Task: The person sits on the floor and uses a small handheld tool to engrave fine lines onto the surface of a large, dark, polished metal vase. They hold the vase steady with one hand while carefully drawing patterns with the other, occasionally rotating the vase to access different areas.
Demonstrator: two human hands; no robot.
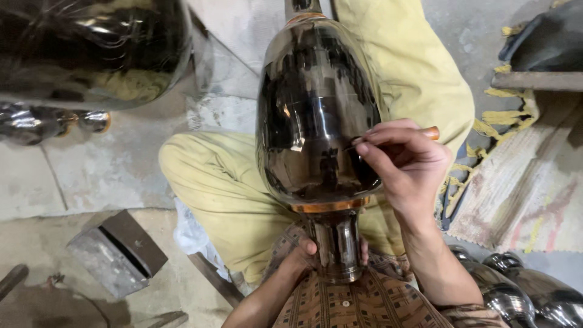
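So the big polished metal vessel (316,109) lies across the person's lap, bulb end away from them, narrow neck (337,243) pointing back toward their chest; a copper-coloured band (331,205) rings the spot where bulb meets neck. The left hand (306,255) wraps the neck, fingers curled tight around it; the right hand (407,161) sits on the right flank of the bulb, fingertips pressed together, pinching a thin tool with an orange wooden handle (431,132) whose tip touches the metal.

Handling-wise I'd guess it's rigid and fairly hefty for its size; that mirror finish looks slippery and would show every dent or scratch; the neck seems the only sane grip, since the bulb is too wide and slick. Lap cradling helps too.

Nearby: more shiny vessels (91,48) at the top left, a grey metal block (115,252) on the concrete floor (91,176), and a fringed rug (522,194) on the right.
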